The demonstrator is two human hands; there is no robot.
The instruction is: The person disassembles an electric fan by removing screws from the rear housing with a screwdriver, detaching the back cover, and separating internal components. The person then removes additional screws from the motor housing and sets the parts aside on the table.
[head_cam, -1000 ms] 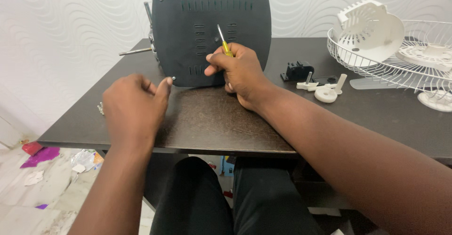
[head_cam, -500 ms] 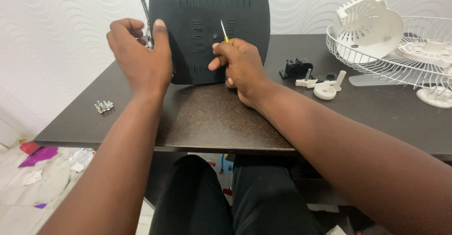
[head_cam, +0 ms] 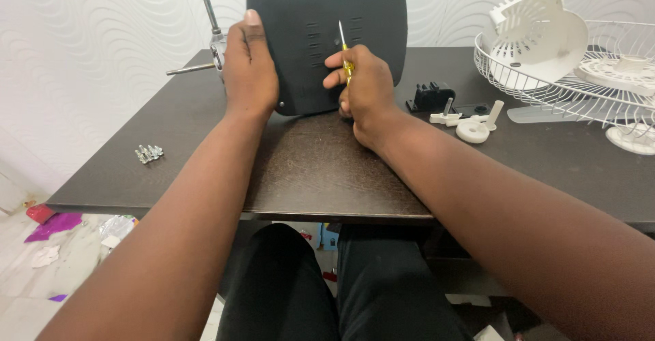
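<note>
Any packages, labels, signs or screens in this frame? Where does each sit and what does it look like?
No labels, signs or screens show.
Crumpled wrappers: on the floor at lower left, magenta, red and clear, flattened scraps.
Small box: under the dark table, between the legs, blue and mostly hidden.

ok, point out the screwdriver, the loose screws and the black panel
screwdriver (head_cam: pixel 348 68), head view, yellow handle in the right hand
screws (head_cam: pixel 149 153), head view, middle of the small pile
black panel (head_cam: pixel 368 13), head view, upper right face

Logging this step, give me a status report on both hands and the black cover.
Left hand gripping black cover at its left edge. Right hand holds yellow screwdriver, tip against cover. Nothing in the way.
</note>
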